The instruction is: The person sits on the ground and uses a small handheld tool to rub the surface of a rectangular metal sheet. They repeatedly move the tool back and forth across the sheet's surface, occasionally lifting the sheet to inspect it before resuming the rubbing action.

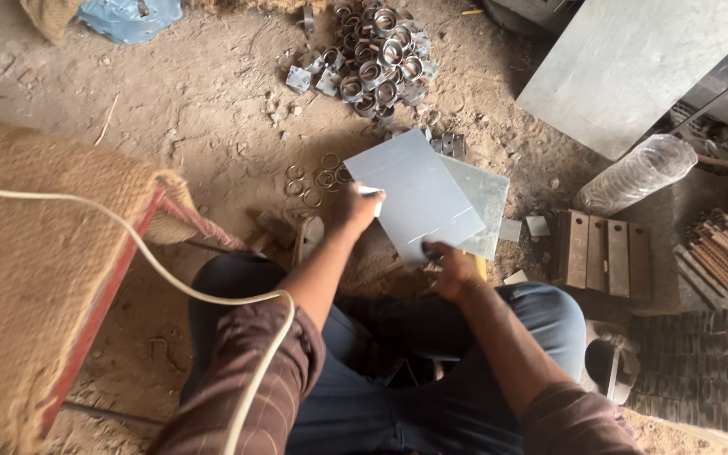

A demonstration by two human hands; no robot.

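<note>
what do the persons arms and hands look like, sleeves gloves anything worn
Both hands are bare, no gloves: left hand, right hand. Each arm wears a dark brownish checked shirt sleeve pushed up near the elbow, forearms uncovered. No watch or ring is visible. A pale cord crosses over the left sleeve.

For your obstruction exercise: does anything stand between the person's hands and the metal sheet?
Nothing visible does. The left hand grips the metal sheet at its left edge, and the right hand holds its near corner. A second sheet lies beneath it.

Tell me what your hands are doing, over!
Left hand and right hand both gripping the metal sheet. Second sheet lies underneath. Pile of metal rings ahead on the floor.
</note>
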